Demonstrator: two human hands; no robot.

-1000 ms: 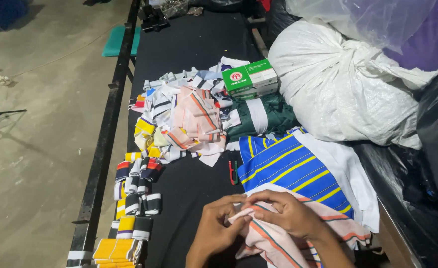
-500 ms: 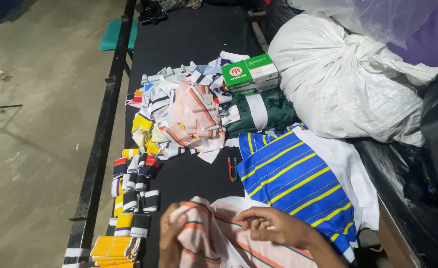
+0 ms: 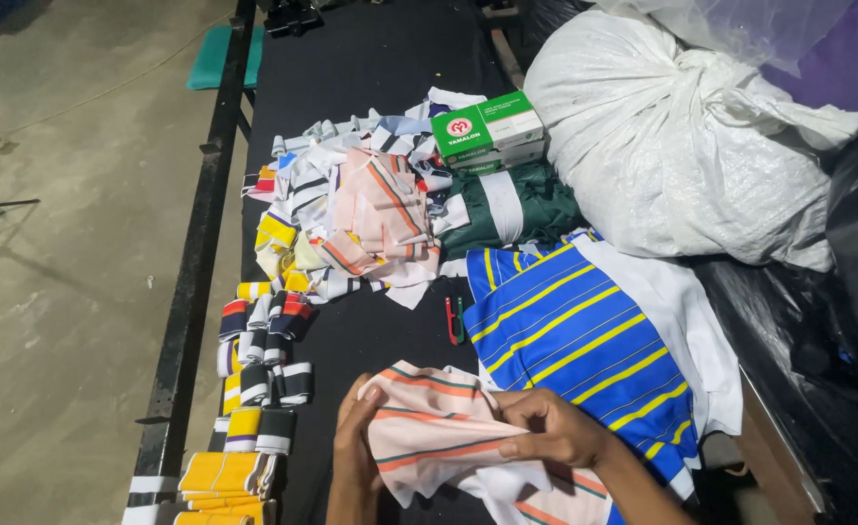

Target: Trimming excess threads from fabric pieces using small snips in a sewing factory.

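Black cloth covers the bench (image 3: 370, 78), which stands beside a bare concrete floor (image 3: 69, 243). One pale pink fabric piece with orange and dark stripes (image 3: 438, 433) lies at the near edge, held between two hands. One left hand (image 3: 356, 457) lies against the piece's left edge, its fingers (image 3: 366, 399) curled up over the cloth and closed on it. One right hand (image 3: 555, 428) rests on the piece's right side, its fingers (image 3: 516, 423) pinched on a fold near the middle, so the fabric spans from one hand to the other and bunches beneath the right. One blue garment with yellow stripes (image 3: 565, 331) lies just beside the right hand, overlapping one white cloth (image 3: 682, 311). One small red-and-green clipper (image 3: 454, 319) lies on the bench between the blue garment and the rolled pieces. One heap of mixed striped offcuts (image 3: 351, 224) sits mid-bench; the count within it cannot be told. Two green-and-white cartons (image 3: 492, 131) are stacked on one dark green folded cloth (image 3: 511, 209). One tied white sack (image 3: 682, 136) stands at right. Small rolled striped cuffs (image 3: 263, 360) run down the left edge, too many and too overlapped to count.
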